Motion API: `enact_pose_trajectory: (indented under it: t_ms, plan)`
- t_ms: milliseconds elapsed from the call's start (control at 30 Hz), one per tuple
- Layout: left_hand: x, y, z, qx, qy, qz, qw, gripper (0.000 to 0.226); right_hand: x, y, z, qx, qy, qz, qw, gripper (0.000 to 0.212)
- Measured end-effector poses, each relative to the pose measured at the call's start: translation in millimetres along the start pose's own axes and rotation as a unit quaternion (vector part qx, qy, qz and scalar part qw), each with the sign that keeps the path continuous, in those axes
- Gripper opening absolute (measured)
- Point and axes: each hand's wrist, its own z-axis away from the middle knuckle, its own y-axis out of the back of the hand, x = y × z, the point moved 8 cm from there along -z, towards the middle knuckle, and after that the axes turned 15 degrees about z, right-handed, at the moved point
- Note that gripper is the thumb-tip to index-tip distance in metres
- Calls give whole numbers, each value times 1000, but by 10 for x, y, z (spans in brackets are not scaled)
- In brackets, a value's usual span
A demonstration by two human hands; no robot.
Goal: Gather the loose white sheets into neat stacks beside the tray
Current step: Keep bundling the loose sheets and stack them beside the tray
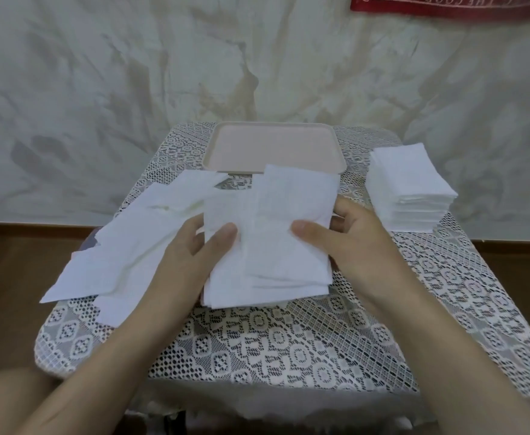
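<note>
Plainly, the left hand (188, 255) and right hand (351, 237) both pinch an uneven bundle (282, 215) in front of the tray (273, 146); its thin sheets (barely aligned) could slide apart.

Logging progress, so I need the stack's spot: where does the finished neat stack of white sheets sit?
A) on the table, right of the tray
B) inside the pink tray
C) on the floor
A: the squared stack of white sheets stands on the lace tablecloth, right of the pink tray, which holds nothing; the uneven bundle of sheets is nearer the camera.
</note>
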Motion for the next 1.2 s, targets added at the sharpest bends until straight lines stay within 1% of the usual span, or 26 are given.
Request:
enact_pose_trajectory:
  t_ms: [67,200,333,433,533,600,667,700,767,833,933,1067,1200]
  plan:
    - [20,-5,3,6,-8,-9,1000,67,-21,-92,9,5,13,33,999,23]
    - [45,-34,15,6,-9,-5,1000,67,-60,-160,36,24,31,55,998,21]
    - [60,-70,21,-4,-15,1,1000,63,-59,-153,71,40,30,91,995,17]
    - [75,-77,23,-2,-22,3,1000,63,-10,-65,74,32,-5,77,997,11]
    - [86,-84,33,0,-28,-1,1000,64,57,-49,80,-18,-44,58,997,10]
    - [85,-87,34,-1,-28,-6,1000,66,53,-59,91,-26,-42,48,998,7]
    - [83,-98,33,-7,-23,-7,1000,63,27,-58,94,-11,-28,47,998,6]
    - [75,-103,30,-13,-19,-8,1000,62,13,-62,96,-4,-23,44,999,7]
    - [63,-110,25,-26,-15,-8,1000,65,6,-62,94,11,-19,35,999,15]
    - [63,-106,20,-32,-18,-8,999,71,10,-63,86,22,-19,33,999,23]
    - [72,-112,22,-32,-21,-13,999,77,36,-80,75,25,-23,37,999,24]
    - [59,-100,24,-18,-13,-18,1000,59,61,-56,74,20,-25,53,998,20]
    - [62,-103,35,-14,-11,-17,1000,57,-5,113,65,48,-13,69,996,10]
